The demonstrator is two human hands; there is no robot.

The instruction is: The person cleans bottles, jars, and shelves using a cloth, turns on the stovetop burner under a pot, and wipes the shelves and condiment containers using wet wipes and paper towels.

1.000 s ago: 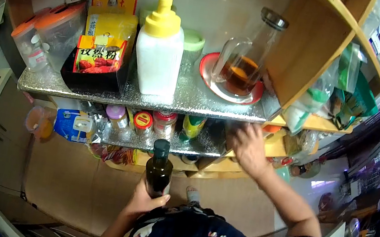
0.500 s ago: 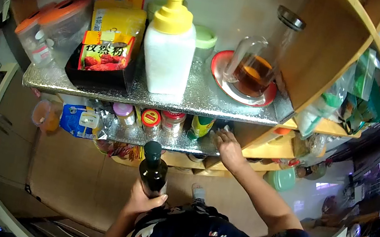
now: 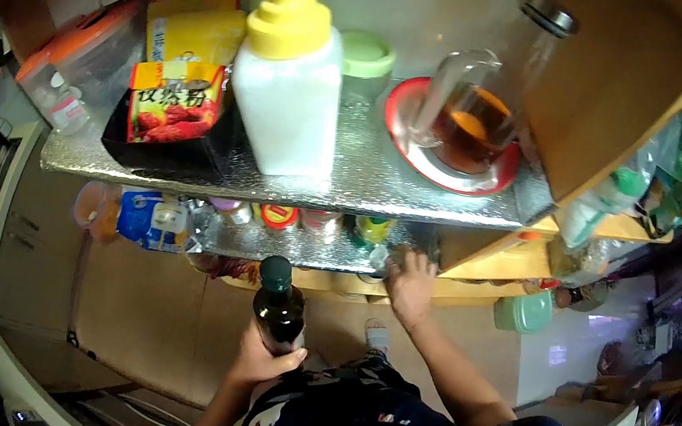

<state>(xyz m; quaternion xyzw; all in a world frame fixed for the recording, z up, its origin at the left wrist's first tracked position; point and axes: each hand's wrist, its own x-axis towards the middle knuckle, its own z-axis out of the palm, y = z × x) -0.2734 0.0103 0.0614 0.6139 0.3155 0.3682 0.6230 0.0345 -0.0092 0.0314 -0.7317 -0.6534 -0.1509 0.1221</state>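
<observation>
My left hand is wrapped around a dark glass bottle with a green cap, held upright in front of the shelves. My right hand reaches onto the right end of the lower foil-lined shelf, its fingers apart and bent forward. Beside its fingertips is a small clear object, whose kind I cannot make out. A bottle with a yellow-green label stands just left of that hand, partly hidden under the upper shelf. Further left are a red-lidded jar and other jars.
The upper shelf carries a white bottle with a yellow pump-shaped top, a black box of seasoning packets, and a glass jug of brown liquid on a red-rimmed plate. A wooden divider rises at the right.
The view has shifted closer to the shelves. My right hand has moved slightly down and right, still at the lower shelf. My left hand keeps its hold on the bottle.
</observation>
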